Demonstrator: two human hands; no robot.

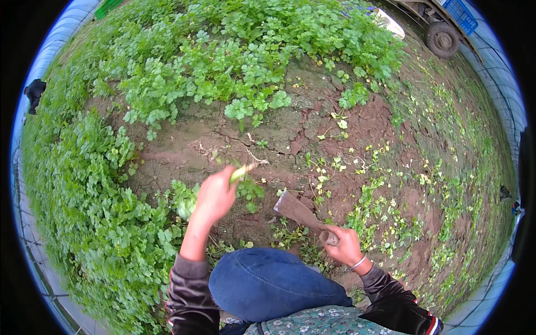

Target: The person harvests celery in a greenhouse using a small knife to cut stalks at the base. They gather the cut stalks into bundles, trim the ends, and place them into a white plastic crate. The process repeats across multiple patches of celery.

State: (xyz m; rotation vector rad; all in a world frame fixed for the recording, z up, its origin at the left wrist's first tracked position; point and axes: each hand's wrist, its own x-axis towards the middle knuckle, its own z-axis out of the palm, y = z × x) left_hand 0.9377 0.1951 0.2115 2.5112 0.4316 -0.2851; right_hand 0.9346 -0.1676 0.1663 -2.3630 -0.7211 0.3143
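My left hand (215, 194) is closed around the pale stem base of a leafy green plant (239, 172); its leaves, blurred, hang below and left of the fist. My right hand (344, 245) grips the short handle of a flat-bladed metal hand hoe (298, 209), its blade pointing up and left over the soil. Between the two hands a small green plant (250, 191) stands in the ground. Dry roots (256, 158) lie on the cracked soil just beyond my left hand.
Dense leafy greens (113, 217) grow at the left and ahead. Loose trimmed leaves (377, 201) are scattered at the right. A wheeled cart (442, 39) with a blue crate (460, 16) stands at the top right, a green crate (106, 7) at the top left. Another person (35, 94) is far left.
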